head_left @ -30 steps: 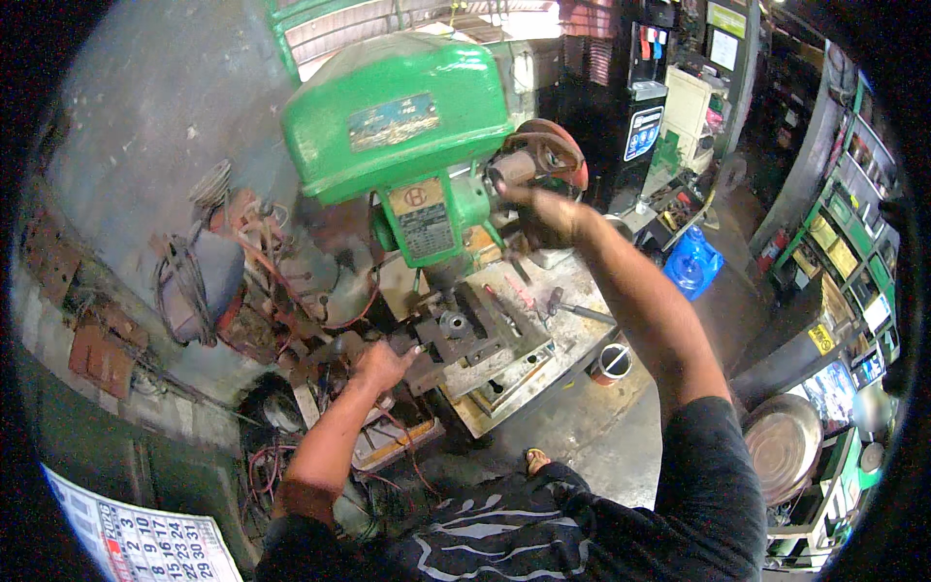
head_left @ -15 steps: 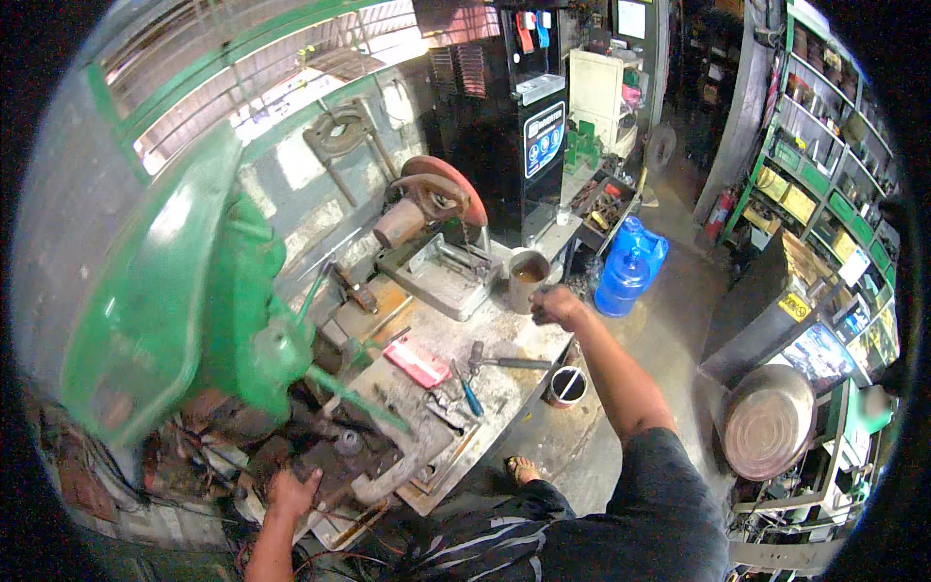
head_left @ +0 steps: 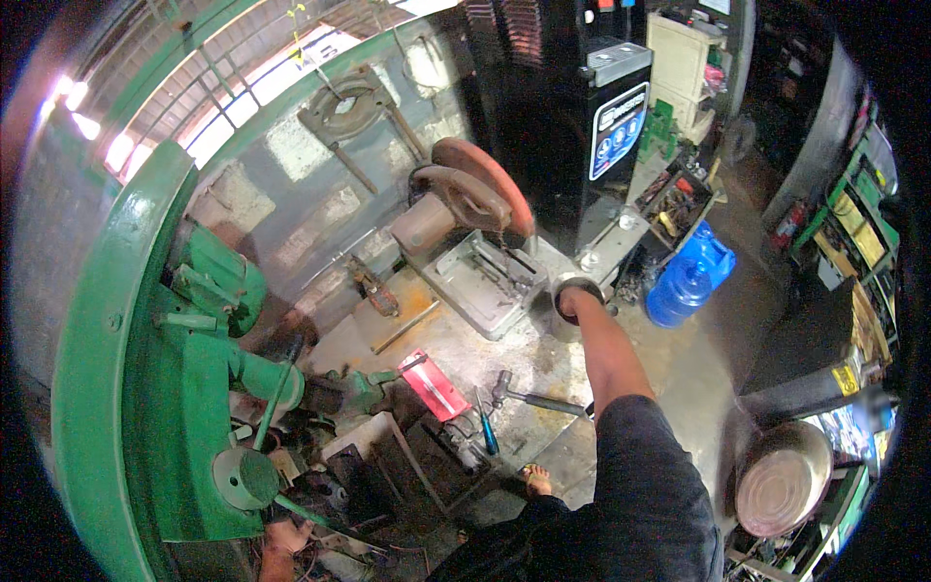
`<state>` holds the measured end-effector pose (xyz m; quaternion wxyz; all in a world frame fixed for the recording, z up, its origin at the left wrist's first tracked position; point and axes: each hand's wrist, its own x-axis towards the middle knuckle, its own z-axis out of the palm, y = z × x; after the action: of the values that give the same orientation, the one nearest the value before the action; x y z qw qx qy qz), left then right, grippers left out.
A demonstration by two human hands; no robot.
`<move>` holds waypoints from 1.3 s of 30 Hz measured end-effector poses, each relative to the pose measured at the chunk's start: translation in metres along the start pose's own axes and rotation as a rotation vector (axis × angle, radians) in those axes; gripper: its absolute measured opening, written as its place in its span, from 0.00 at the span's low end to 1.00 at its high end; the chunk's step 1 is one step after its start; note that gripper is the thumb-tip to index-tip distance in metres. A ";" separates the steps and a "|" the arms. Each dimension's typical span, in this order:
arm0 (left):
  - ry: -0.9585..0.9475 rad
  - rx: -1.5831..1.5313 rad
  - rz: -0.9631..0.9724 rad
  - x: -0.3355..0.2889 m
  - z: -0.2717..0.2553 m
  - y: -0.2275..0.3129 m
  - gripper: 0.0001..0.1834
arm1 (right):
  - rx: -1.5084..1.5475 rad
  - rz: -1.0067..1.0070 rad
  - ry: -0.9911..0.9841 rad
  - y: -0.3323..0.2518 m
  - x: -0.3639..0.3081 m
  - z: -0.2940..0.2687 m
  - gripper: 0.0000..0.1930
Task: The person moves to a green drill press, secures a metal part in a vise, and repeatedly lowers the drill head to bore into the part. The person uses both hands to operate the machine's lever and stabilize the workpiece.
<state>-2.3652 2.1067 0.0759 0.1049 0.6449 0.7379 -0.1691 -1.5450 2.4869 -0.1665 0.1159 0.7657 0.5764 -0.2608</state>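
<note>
My right hand point(head_left: 572, 303) reaches down into a grey metal can point(head_left: 563, 328) at the far edge of the worktable. Its fingers are hidden inside, so their hold cannot be made out. At the lower left, my left hand point(head_left: 284, 536) rests among dark metal parts, beneath a large green machine point(head_left: 92, 349) with lever handles. Only part of that hand shows, and its fingers are unclear. Between the hands on the table lie a hammer point(head_left: 531, 396), a red flat case point(head_left: 433, 385) and a blue-handled screwdriver point(head_left: 487, 427).
A bench grinder point(head_left: 461, 199) with a red wheel stands at the back, beside a grey metal tray point(head_left: 485, 286). Blue water jugs point(head_left: 684, 286) stand on the floor to the right. A round metal basin point(head_left: 784, 480) is at the lower right.
My right hand has gone from beside the can's rim down into it. The view has shifted, bringing the green machine nearer and hiding more of my left hand.
</note>
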 end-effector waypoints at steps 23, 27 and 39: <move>0.207 -0.187 0.127 -0.006 -0.026 0.031 0.40 | 1.811 0.153 -0.261 -0.012 -0.328 -0.009 0.14; 0.196 -0.267 0.218 -0.007 -0.029 0.031 0.40 | 1.703 0.130 -0.098 -0.025 -0.413 0.070 0.14; 0.154 -0.423 0.289 -0.018 -0.046 0.025 0.43 | 2.053 0.226 -0.356 -0.204 -0.575 0.153 0.09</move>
<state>-2.3346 2.1103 0.1218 0.2039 0.7183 0.6629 0.0551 -1.8928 2.0041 0.0375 -0.4829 0.4963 -0.0222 -0.7211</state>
